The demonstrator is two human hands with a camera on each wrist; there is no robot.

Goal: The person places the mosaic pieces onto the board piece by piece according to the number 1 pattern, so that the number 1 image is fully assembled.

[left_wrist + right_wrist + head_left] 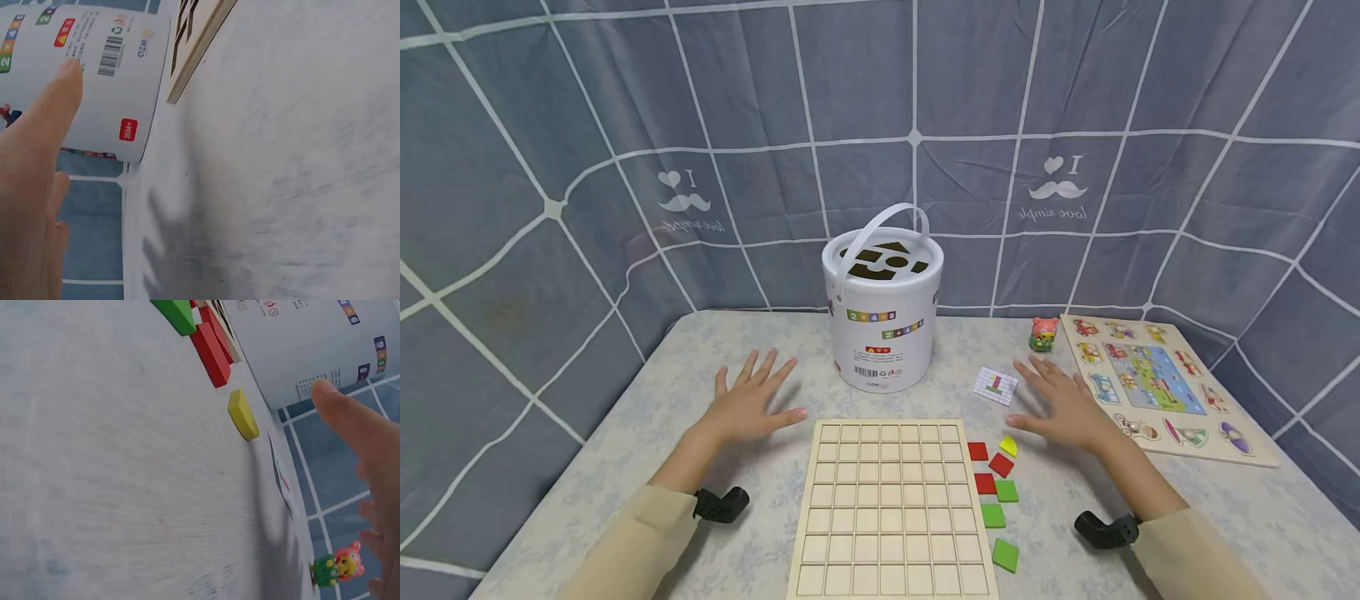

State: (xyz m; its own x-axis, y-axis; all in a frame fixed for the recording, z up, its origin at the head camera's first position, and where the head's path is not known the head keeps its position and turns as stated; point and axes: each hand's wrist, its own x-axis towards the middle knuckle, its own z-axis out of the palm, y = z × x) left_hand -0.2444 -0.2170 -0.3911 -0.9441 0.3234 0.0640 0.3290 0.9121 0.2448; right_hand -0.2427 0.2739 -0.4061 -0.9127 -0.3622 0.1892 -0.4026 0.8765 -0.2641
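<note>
My left hand (pixel 745 407) is spread over the table to the left of a wooden grid board (pixel 883 500), fingers straight and holding nothing. On the other side my right hand (pixel 1060 404) is likewise spread, between a small pattern card (pixel 996 386) and a picture puzzle board (pixel 1157 387). Along the grid board's right edge lie several flat tiles: red squares such as this red tile (pixel 1001 464), green squares such as this green tile (pixel 1005 555), and a yellow rounded tile (pixel 1009 446). The yellow tile (pixel 242 414) shows near my right thumb's side in the right wrist view.
A white bucket (pixel 883 333) with a handle and shaped holes in its lid stands behind the grid board. A small pink and green figurine (pixel 1043 334) is at the back right. A blue-grey curtain (pixel 865 92) with white lines hangs behind the table.
</note>
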